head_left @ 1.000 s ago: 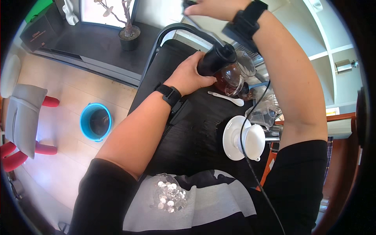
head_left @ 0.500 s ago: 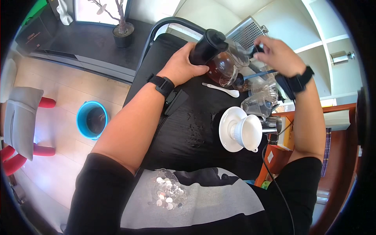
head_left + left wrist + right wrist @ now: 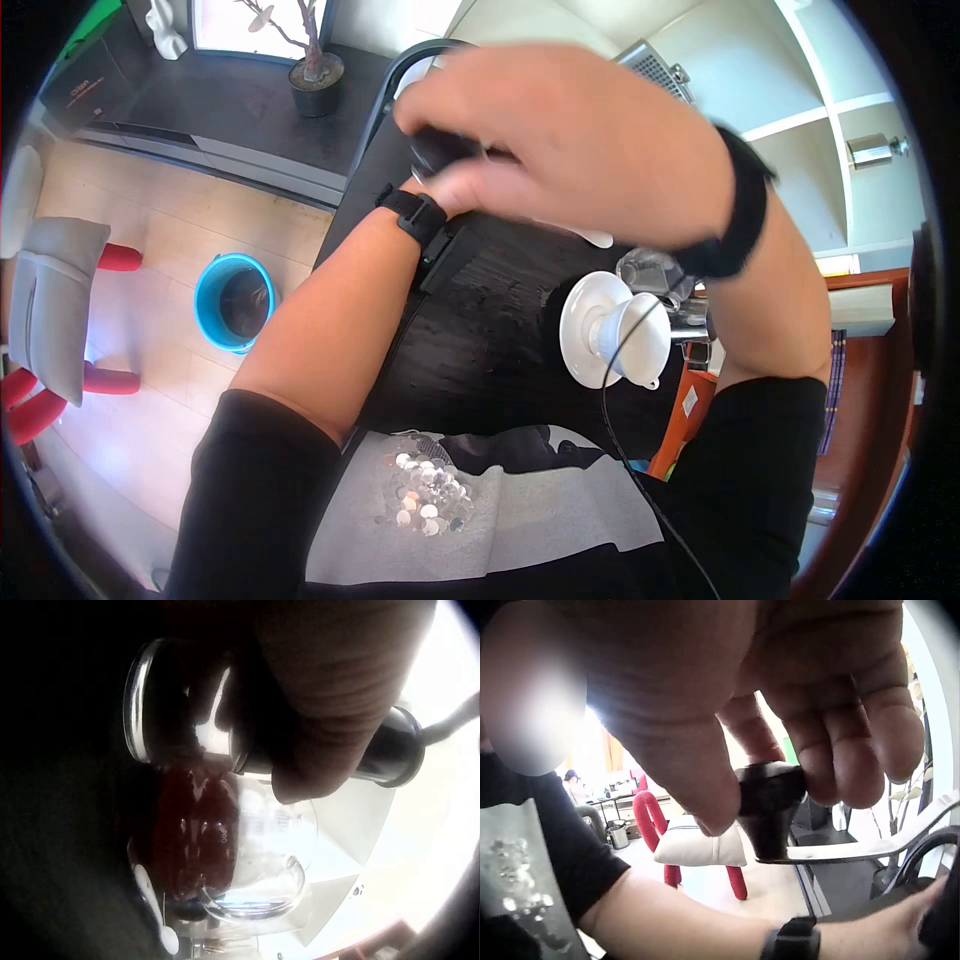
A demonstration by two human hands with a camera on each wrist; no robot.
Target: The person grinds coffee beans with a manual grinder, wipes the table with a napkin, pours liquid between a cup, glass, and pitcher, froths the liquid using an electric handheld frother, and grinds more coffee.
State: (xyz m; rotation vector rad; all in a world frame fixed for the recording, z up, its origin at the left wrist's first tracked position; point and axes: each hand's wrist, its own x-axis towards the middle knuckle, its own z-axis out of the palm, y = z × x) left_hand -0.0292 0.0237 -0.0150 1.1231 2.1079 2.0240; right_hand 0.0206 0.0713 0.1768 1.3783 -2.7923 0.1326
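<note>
My left hand (image 3: pixel 330 690) wraps round a black hand coffee grinder (image 3: pixel 394 746), whose clear glass bottom (image 3: pixel 176 705) shows in the left wrist view. My right hand (image 3: pixel 580 150) pinches the black knob (image 3: pixel 771 810) of the grinder's crank, between thumb and fingers; the metal crank arm (image 3: pixel 870 851) runs off to the right in that wrist view. From above, the right hand covers the grinder and most of the left hand. Beside the grinder stands a glass carafe (image 3: pixel 196 840) of dark reddish liquid, with a white spoon (image 3: pixel 154 904) close by.
A white coffee dripper (image 3: pixel 640 340) with a wide saucer-like base stands on the black table (image 3: pixel 490 330), a glass jug (image 3: pixel 650 272) beyond it. A thin black cable (image 3: pixel 612 410) hangs from the right wrist. Left of the table, a blue bucket (image 3: pixel 205 305) stands on the floor.
The right hand, still on the crank knob, has swept from the far side round to the right, then left across the grinder. The left hand keeps its grip, almost still.
</note>
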